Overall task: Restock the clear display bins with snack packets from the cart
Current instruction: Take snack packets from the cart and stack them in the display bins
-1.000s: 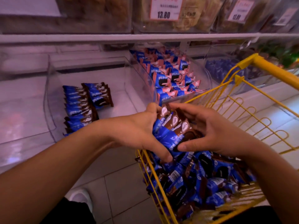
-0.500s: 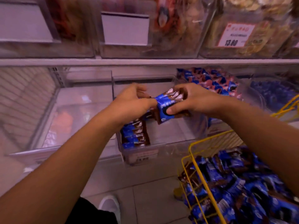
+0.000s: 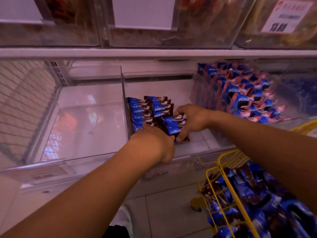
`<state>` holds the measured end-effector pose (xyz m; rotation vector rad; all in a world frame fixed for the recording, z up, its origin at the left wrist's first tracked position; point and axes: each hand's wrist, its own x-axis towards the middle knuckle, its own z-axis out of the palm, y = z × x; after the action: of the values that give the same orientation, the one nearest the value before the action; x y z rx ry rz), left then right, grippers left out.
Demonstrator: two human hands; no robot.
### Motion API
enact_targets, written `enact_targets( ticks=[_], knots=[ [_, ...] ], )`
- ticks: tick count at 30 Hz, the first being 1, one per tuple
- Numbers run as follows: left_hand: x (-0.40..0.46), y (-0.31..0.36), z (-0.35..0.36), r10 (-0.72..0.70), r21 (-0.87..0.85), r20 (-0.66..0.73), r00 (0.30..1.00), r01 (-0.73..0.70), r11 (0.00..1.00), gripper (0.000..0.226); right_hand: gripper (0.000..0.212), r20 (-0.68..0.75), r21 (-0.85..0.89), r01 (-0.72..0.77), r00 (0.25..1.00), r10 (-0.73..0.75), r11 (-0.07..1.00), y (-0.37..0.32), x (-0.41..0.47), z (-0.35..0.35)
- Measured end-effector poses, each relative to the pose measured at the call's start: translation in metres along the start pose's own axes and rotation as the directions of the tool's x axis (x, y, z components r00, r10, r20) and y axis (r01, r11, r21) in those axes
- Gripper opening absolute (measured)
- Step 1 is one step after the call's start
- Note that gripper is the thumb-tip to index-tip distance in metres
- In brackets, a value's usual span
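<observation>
Clear plastic display bin (image 3: 202, 145), centre frame: two rows of blue-and-brown snack packets (image 3: 142, 112) stacked against its left wall. Yellow wire cart (image 3: 228, 182), lower right, holds many more packets. Right hand (image 3: 192, 121) grips a small handful of blue-and-brown packets (image 3: 173, 125), fingers curled round it, at the second row's near end. Left hand (image 3: 152, 141) rests at the first row; fingers hidden, cannot tell. Judgement: press handful flush against row, edges aligned, before releasing.

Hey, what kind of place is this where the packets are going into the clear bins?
Most likely a shop's snack aisle. A price card reading 13.80 hangs on an upper bin, clear display bins line the shelf, and a yellow wire cart full of blue snack packets stands alongside.
</observation>
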<state>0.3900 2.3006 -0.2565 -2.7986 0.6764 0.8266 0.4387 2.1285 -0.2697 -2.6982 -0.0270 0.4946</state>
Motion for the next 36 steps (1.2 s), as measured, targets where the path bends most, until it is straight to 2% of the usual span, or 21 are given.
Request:
enact_targets(
  ticks=[2, 6, 8, 11, 13, 15, 19, 21, 23, 24, 25, 26, 27, 28, 29, 30, 31, 32, 33, 34, 36],
  knots=[
    [0.0, 0.001, -0.002, 0.026, 0.05, 0.032, 0.999, -0.027, 0.998, 0.054, 0.075, 0.002, -0.098, 0.028, 1.0, -0.028, 0.995, -0.003, 0.0, 0.0],
    [0.001, 0.002, -0.004, 0.024, 0.067, 0.032, 0.999, -0.026, 0.997, 0.048, 0.069, -0.073, -0.05, 0.123, 0.989, -0.127, 0.991, -0.009, 0.0, 0.007],
    [-0.003, 0.002, -0.007, -0.009, 0.027, 0.033, 0.999, 0.008, 1.0, 0.049, 0.079, -0.141, -0.04, 0.132, 0.98, -0.137, 0.99, -0.013, 0.002, 0.012],
    [-0.008, 0.001, -0.01, -0.014, 0.011, 0.015, 1.0, 0.014, 1.0, 0.045, 0.089, -0.132, -0.091, 0.076, 0.987, -0.087, 0.993, -0.015, 0.0, 0.01],
    [-0.007, 0.002, -0.01, -0.01, 0.018, 0.0, 1.0, 0.01, 1.0, 0.04, 0.07, -0.1, -0.175, 0.018, 0.994, -0.036, 0.984, -0.016, -0.001, 0.007],
    [-0.007, 0.002, -0.01, -0.021, 0.017, 0.001, 1.0, 0.021, 1.0, 0.038, 0.055, -0.067, -0.211, 0.043, 0.996, -0.059, 0.976, -0.022, -0.003, 0.008],
    [-0.007, 0.001, -0.01, -0.043, 0.023, -0.011, 0.999, 0.043, 0.999, 0.035, 0.049, -0.048, -0.115, 0.098, 0.993, -0.104, 0.989, -0.028, -0.005, 0.014],
    [-0.008, 0.001, -0.011, -0.054, 0.004, -0.025, 0.998, 0.054, 0.999, 0.033, 0.047, -0.024, -0.144, 0.078, 0.996, -0.082, 0.987, -0.03, -0.015, 0.009],
    [-0.013, 0.003, -0.015, -0.078, -0.042, -0.124, 0.989, 0.073, 0.996, 0.027, 0.051, -0.058, -0.219, 0.023, 0.998, -0.036, 0.975, -0.03, -0.033, -0.004],
    [-0.017, 0.006, -0.017, -0.086, -0.074, -0.245, 0.966, 0.07, 0.995, 0.022, 0.067, -0.137, -0.257, -0.005, 0.99, -0.032, 0.966, -0.028, -0.049, -0.014],
    [-0.021, 0.01, -0.02, -0.077, -0.096, -0.407, 0.91, 0.041, 0.995, 0.02, 0.078, -0.258, -0.268, -0.015, 0.964, -0.057, 0.963, -0.023, -0.07, -0.023],
    [-0.025, 0.017, -0.022, -0.032, -0.09, -0.58, 0.814, -0.025, 0.996, 0.024, 0.075, -0.387, -0.269, 0.015, 0.914, -0.123, 0.963, -0.017, -0.096, -0.032],
    [-0.03, 0.028, -0.023, 0.045, -0.058, -0.72, 0.693, -0.124, 0.991, 0.028, 0.061, -0.478, -0.28, 0.061, 0.856, -0.194, 0.958, -0.006, -0.126, -0.038],
    [-0.035, 0.041, -0.023, 0.128, -0.022, -0.803, 0.583, -0.243, 0.97, 0.03, 0.048, -0.508, -0.3, 0.072, 0.832, -0.223, 0.951, 0.006, -0.157, -0.043],
    [-0.041, 0.056, -0.022, 0.201, -0.002, -0.836, 0.51, -0.369, 0.929, 0.03, 0.041, -0.479, -0.313, 0.042, 0.856, -0.196, 0.949, 0.02, -0.186, -0.045],
    [-0.046, 0.072, -0.019, 0.276, 0.015, -0.837, 0.473, -0.484, 0.875, 0.03, 0.04, -0.379, -0.304, -0.032, 0.921, -0.091, 0.952, 0.035, -0.213, -0.041],
    [-0.049, 0.088, -0.015, 0.354, 0.032, -0.815, 0.46, -0.574, 0.818, 0.031, 0.044, -0.211, -0.301, -0.131, 0.975, 0.067, 0.945, 0.049, -0.235, -0.033],
    [-0.05, 0.104, -0.009, 0.427, 0.05, -0.773, 0.469, -0.625, 0.779, 0.032, 0.054, -0.017, -0.316, -0.22, 0.974, 0.226, 0.923, 0.061, -0.252, -0.022],
    [-0.049, 0.12, -0.002, 0.494, 0.075, -0.715, 0.494, -0.649, 0.757, 0.033, 0.071, 0.144, -0.332, -0.28, 0.928, 0.342, 0.901, 0.072, -0.265, -0.009],
    [-0.045, 0.134, 0.004, 0.556, 0.113, -0.643, 0.528, -0.652, 0.75, 0.036, 0.09, 0.238, -0.336, -0.319, 0.882, 0.408, 0.886, 0.081, -0.273, 0.002],
    [-0.033, 0.155, 0.015, 0.629, 0.212, -0.483, 0.609, -0.616, 0.759, 0.045, 0.122, 0.261, -0.335, -0.326, 0.869, 0.42, 0.884, 0.093, -0.271, 0.018]
  ],
)
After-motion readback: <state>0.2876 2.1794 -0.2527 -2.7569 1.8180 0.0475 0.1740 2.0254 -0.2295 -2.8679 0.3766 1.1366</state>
